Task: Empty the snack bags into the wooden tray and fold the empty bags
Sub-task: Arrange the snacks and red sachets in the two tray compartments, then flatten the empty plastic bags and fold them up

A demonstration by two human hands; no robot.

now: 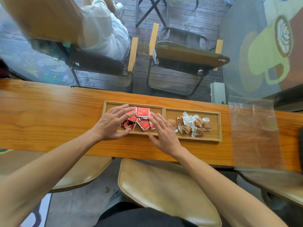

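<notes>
A wooden tray (164,108) with two compartments lies on the narrow wooden counter. Several red snack packets (143,119) are heaped in its left compartment. Brown and white snack packets (192,124) fill the right one. My left hand (113,123) lies with spread, nearly straight fingers on the left side of the red heap. My right hand (164,132) rests flat against the heap's right side, its fingers straight. A clear empty plastic bag (254,135) lies flat on the counter to the right of the tray.
The counter (49,115) runs left to right against a window. Behind the glass stand two folding chairs (185,59), and a person in white sits on the left one. Tan padded stools (164,189) stand below the counter's near edge.
</notes>
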